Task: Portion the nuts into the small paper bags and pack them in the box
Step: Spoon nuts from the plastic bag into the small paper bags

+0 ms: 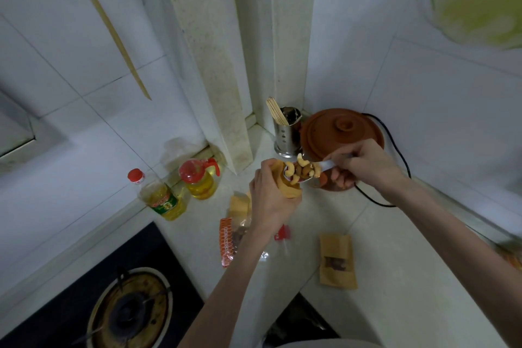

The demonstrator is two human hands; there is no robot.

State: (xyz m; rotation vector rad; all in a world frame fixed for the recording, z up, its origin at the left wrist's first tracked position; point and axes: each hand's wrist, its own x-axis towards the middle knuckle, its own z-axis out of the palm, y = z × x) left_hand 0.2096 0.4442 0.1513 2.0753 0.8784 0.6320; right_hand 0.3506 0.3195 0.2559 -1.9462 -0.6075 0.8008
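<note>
At far left, near edge: black gas hob (84,285) with a stained round burner (132,311), set into a pale speckled counter (381,277). Behind it, two bottles of yellow oil: a red-capped bottle (161,198) with a green and red label, writing too blurred to read, and beside it a squat jug (199,178) with a red lid and spout. Right of these, lying flat, an orange-edged clear packet (227,243) with vertical white lettering, illegible, nuts showing inside. Above it, left hand (268,195) curled round a small paper bag (289,189), held upright off the counter, mouth open. Touching the bag's mouth, a metal spoon (308,172) heaped with cashews and almonds (302,169), pinched by the handle in the right hand (364,164). Just behind, a steel holder (286,135) of wooden chopsticks, and a brown clay pot (339,130) with lid, black cable (401,161) looping past. Nearer, to the right, a second paper bag (337,261) flat on the counter, nuts visible through its small window. All round, white wall tiles (70,37) meeting at a corner with a speckled stone column (209,65).
</note>
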